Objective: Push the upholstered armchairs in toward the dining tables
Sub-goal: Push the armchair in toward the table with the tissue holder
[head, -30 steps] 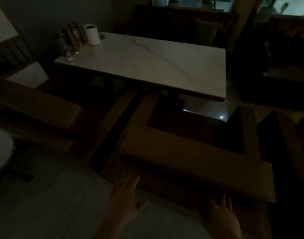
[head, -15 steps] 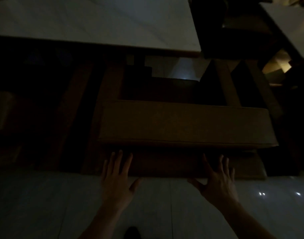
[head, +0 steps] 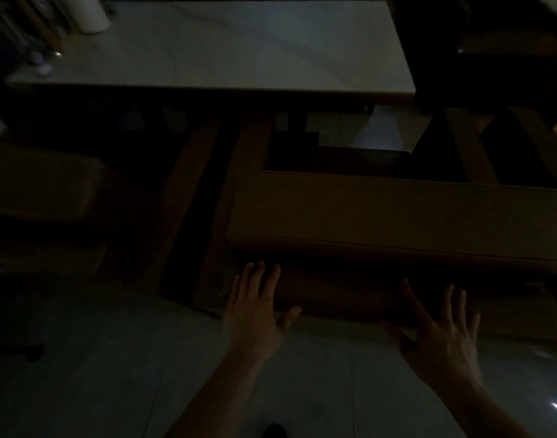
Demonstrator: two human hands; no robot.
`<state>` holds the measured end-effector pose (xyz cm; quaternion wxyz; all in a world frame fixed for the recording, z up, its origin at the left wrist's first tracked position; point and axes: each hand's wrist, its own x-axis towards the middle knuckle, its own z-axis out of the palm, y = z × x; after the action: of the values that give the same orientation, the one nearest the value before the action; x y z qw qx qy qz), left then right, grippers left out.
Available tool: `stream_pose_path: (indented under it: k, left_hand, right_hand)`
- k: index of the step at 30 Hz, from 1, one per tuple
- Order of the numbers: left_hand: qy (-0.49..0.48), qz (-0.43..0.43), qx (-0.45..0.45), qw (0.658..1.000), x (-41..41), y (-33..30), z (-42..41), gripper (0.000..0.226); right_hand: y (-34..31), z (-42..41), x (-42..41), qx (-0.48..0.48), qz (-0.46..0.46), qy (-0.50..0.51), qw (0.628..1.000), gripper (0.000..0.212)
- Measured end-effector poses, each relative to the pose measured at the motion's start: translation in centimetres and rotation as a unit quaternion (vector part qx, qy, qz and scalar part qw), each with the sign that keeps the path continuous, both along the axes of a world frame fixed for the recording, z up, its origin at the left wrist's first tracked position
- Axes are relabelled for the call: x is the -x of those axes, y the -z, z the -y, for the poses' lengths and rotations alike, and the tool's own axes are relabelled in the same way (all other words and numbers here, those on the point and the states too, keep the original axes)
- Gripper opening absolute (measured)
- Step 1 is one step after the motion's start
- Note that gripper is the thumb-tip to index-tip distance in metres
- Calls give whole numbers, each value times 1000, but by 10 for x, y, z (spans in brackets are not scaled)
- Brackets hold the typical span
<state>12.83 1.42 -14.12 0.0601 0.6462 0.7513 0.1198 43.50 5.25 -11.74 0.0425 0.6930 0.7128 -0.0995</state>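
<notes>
The brown upholstered armchair [head: 381, 213], boxy with a piped seam along its padded backrest, stands just short of the pale marble-veined dining table [head: 239, 49]. Behind the chair's back, the left hand [head: 255, 308] and right hand [head: 441, 330] lie flat, fingers spread and straight. Glossy floor tiles [head: 81, 374] lie beneath.

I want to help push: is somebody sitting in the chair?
No, the armchair shows a bare seat gap, and only the left hand and right hand are behind its back.
</notes>
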Motion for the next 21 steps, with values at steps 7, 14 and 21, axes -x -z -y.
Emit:
stream_pose_path:
  k: [7,14,21]
  left_hand:
    - [-11,20,21,1000,2,-1,24,77]
    - [-11,30,11,999,4,8,58,75]
    - [-7,37,9,999,13,8,44,75]
  right_hand:
    - [-10,19,2,72,46,-12,996,86]
    - [-20,28,8,160,79,-19,984,92]
    - [-18,20,19,154,100,-12,983,97]
